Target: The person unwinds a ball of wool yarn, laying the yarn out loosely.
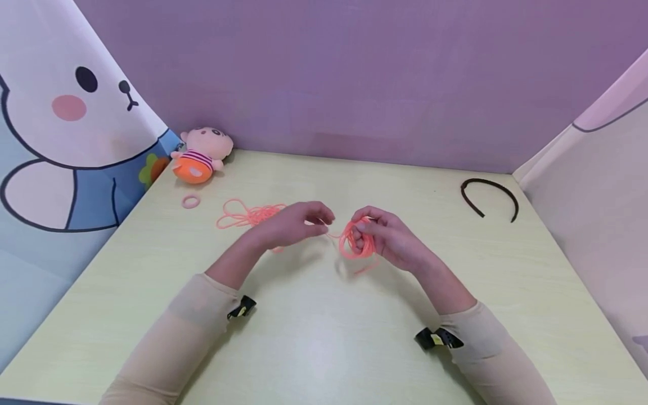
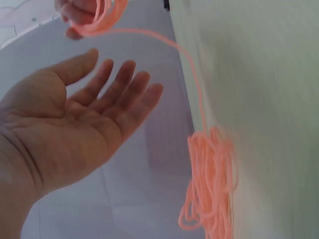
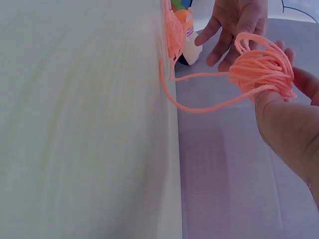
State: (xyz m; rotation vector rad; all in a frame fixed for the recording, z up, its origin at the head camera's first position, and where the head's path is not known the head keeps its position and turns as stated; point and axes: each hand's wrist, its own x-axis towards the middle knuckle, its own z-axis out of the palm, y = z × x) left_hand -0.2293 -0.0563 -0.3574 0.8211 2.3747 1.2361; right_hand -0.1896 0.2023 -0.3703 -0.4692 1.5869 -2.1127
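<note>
Left hand: (image 1: pixel 298 222) raised over the table (image 1: pixel 324 343), wrist bent inward, fingertips pointing at the other hand; thumb held apart from the fingers.
Left fingers: loosely extended and released, holding nothing; the left wrist view shows them clear of the cord.
Right hand: (image 1: pixel 395 239) also raised, forearm slanting inward, fingers curled back toward the thumb.
Right fingers: grasping the wound coral cord coil (image 3: pixel 261 72), thumb pressed against its near side.
Linking strand: (image 2: pixel 192 62) runs from the coil in the right fingers, past the left fingertips, to the cord pile.
Cord pile: (image 1: pixel 245 216) on the table, beyond the left fingers and to their left, partly hidden by that hand.
Loose cord end: (image 1: pixel 365 269) hanging below the right fingers.
</note>
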